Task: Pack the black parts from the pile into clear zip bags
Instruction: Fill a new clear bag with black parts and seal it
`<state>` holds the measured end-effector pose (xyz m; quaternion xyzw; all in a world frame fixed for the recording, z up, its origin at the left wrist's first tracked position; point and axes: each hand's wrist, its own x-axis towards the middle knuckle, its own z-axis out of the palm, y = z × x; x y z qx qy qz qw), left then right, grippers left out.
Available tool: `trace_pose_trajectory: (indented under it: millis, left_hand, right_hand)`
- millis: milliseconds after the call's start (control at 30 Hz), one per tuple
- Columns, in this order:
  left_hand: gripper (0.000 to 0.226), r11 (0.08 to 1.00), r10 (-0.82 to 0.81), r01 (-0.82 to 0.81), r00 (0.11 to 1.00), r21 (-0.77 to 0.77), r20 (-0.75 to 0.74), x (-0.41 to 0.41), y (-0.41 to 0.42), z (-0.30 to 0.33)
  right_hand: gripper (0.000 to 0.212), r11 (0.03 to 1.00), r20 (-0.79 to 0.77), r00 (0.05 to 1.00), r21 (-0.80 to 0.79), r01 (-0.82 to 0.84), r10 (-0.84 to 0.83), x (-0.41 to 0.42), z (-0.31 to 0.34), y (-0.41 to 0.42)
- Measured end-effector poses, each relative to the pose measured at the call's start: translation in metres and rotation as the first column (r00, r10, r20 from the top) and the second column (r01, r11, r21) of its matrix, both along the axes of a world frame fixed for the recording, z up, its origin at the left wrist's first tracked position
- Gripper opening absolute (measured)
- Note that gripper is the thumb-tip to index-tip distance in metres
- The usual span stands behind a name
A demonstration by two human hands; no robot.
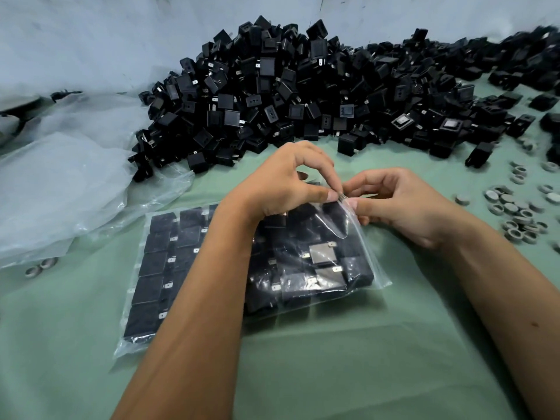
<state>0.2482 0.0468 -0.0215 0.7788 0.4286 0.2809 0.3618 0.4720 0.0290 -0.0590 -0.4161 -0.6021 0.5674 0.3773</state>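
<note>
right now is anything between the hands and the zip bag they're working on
No. Both the left hand and right hand already pinch the top edge of the filled zip bag where they meet. The left forearm lies across the bag, but nothing visible separates fingers from plastic.

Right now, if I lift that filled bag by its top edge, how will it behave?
The bag would likely sag and feel heavy, since rows of black parts fill it. Its thin clear film looks slippery and may stretch. Parts could slide out if the strip pinched by the left hand and right hand isn't sealed.
</note>
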Motion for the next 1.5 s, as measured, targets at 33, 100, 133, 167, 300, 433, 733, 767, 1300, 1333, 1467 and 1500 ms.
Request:
trace_pose_trajectory:
  millis: [33, 100, 133, 167, 300, 433, 733, 767, 1300, 1333, 1467, 1500]
  left_hand:
    - [0.014, 1.000, -0.001, 0.001, 1.000, -0.002, 0.005, 0.000, 0.000, 0.001]
    - [0.015, 1.000, 0.001, -0.001, 1.000, -0.001, 0.015, -0.001, 0.000, 0.001]
    - [0.015, 1.000, 0.004, -0.004, 1.000, 0.001, 0.018, -0.001, 0.000, 0.001]
    - [0.015, 1.000, 0.007, -0.007, 1.000, 0.002, 0.017, -0.002, 0.000, 0.001]
    - [0.013, 1.000, 0.013, -0.013, 1.000, 0.005, 0.011, -0.005, 0.000, 0.003]
    - [0.011, 1.000, 0.026, -0.027, 1.000, 0.008, 0.011, -0.005, -0.002, 0.004]
    - [0.015, 0.999, 0.031, -0.031, 0.999, -0.026, 0.007, 0.000, -0.004, 0.003]
    - [0.013, 0.999, 0.032, -0.032, 0.999, -0.025, 0.008, 0.000, -0.004, 0.003]
    - [0.010, 1.000, 0.014, -0.015, 1.000, 0.021, 0.010, -0.004, 0.001, 0.000]
    - [0.011, 1.000, 0.014, -0.014, 1.000, 0.022, 0.014, -0.005, 0.001, 0.000]
    - [0.010, 0.999, 0.031, -0.032, 0.999, 0.016, 0.032, -0.005, 0.002, -0.001]
    - [0.010, 0.999, 0.034, -0.035, 0.999, 0.020, 0.026, -0.004, 0.002, -0.001]
  right_hand:
    - [0.027, 1.000, -0.003, 1.000, 0.019, 0.000, 0.001, -0.001, 0.000, -0.001]
    - [0.021, 0.998, -0.010, 1.000, 0.058, 0.021, -0.021, -0.003, 0.002, -0.002]
    - [0.021, 0.996, -0.006, 0.999, 0.076, 0.040, -0.040, -0.004, 0.002, -0.003]
    - [0.021, 0.994, 0.004, 0.998, 0.091, 0.060, -0.061, -0.005, 0.002, -0.003]
    - [0.024, 0.990, -0.026, 0.995, 0.098, 0.097, -0.095, -0.014, 0.000, -0.003]
    - [0.018, 0.991, -0.074, 0.992, 0.083, 0.105, -0.099, -0.019, 0.001, -0.003]
    - [0.025, 0.994, -0.047, 0.993, -0.022, -0.109, 0.108, -0.013, 0.012, -0.009]
    - [0.025, 0.994, -0.041, 0.994, -0.022, -0.107, 0.106, -0.010, 0.014, -0.007]
    - [0.056, 0.814, -0.305, 0.801, -0.116, -0.569, 0.516, 0.005, 0.013, -0.008]
    - [0.055, 0.808, -0.322, 0.793, -0.120, -0.577, 0.518, 0.003, 0.012, -0.008]
    - [0.044, 0.936, -0.290, 0.919, -0.148, -0.320, 0.269, 0.004, 0.007, 0.000]
    - [0.039, 0.974, -0.267, 0.957, -0.156, -0.161, 0.116, 0.003, 0.004, 0.003]
